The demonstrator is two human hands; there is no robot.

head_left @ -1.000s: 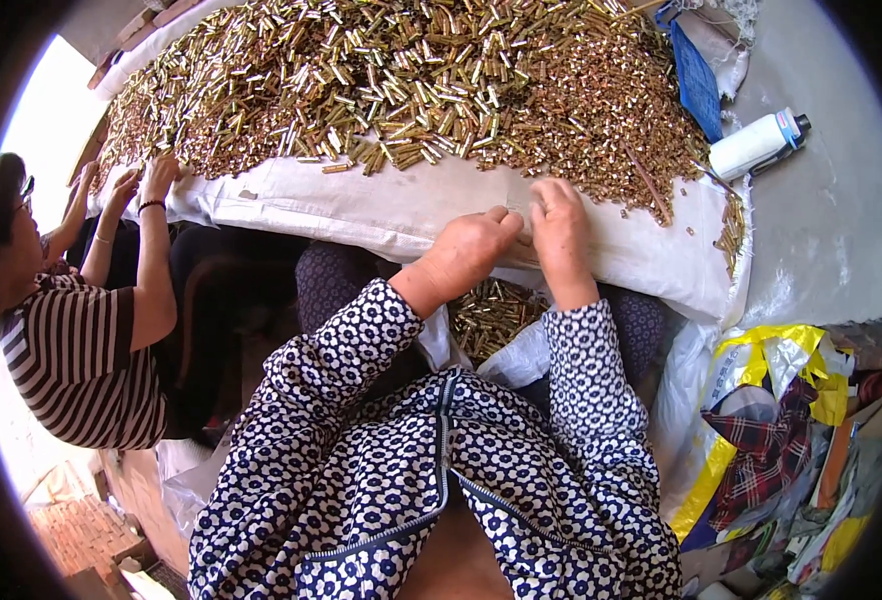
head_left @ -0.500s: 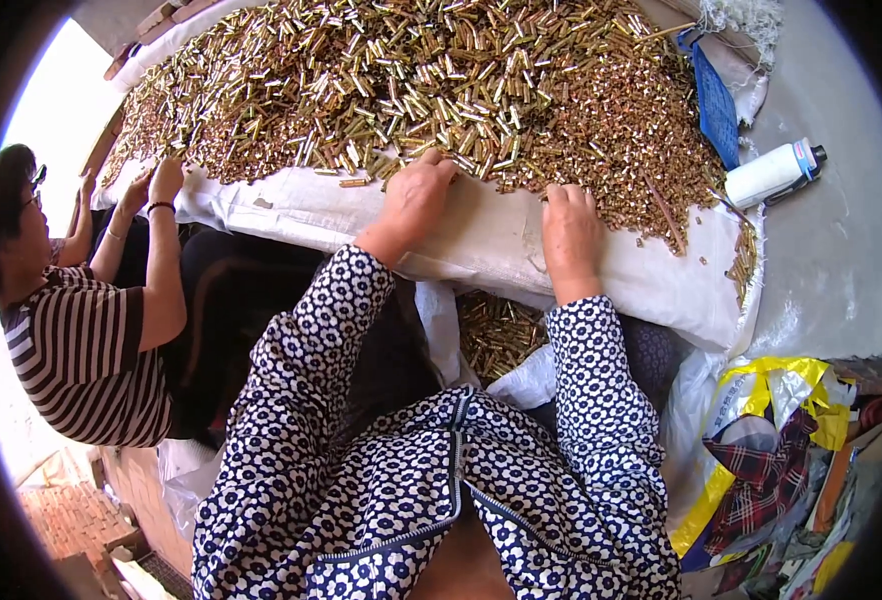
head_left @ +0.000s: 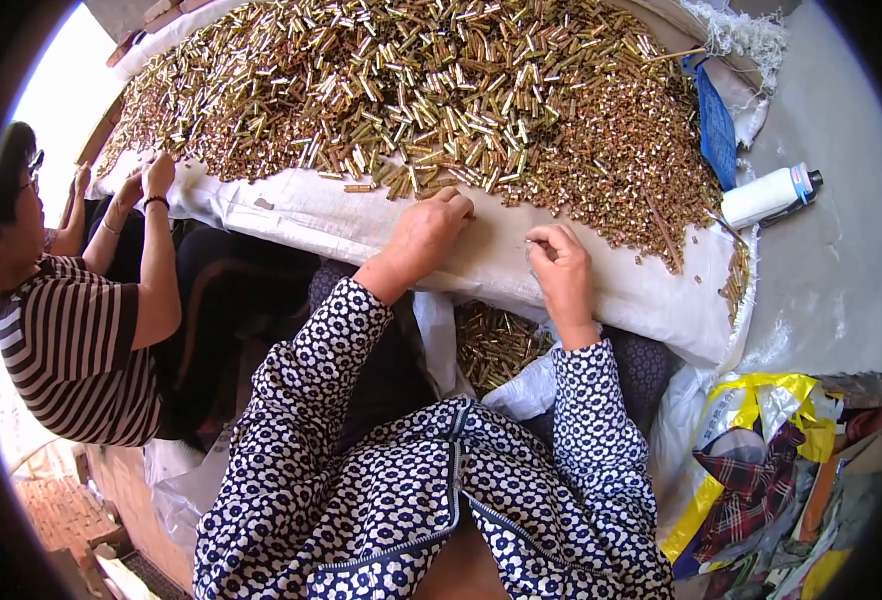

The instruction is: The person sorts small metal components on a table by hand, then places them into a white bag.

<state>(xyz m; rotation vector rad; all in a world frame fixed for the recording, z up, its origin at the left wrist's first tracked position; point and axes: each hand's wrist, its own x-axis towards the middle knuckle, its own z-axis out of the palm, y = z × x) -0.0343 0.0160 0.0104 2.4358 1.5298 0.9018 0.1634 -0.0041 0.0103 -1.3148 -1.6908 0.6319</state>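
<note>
A wide heap of small brass-coloured metal tubes [head_left: 441, 90] covers the cloth-topped table [head_left: 311, 215] in front of me. Smaller coppery pieces [head_left: 621, 190] lie toward its right side. Just in front of the heap's near edge, my left hand [head_left: 426, 240] is closed, its fingertips pressed together over something too small to name. My right hand [head_left: 564, 275], a little apart to the right, makes a pinch over the pale cloth; what sits between thumb and finger is hard to make out. Below the table edge, between my knees, an open white sack [head_left: 526, 390] holds more tubes.
At left a person in a striped shirt [head_left: 71, 330] works at the same heap with both hands. A white bottle [head_left: 771, 197] and a blue piece of material [head_left: 716, 130] lie at the right edge. Bags and cloths [head_left: 751, 480] are piled at lower right.
Both my hands have drawn back toward me from the heap's edge. The right fingers have curled into a pinch. The left hand has also shifted slightly right.
</note>
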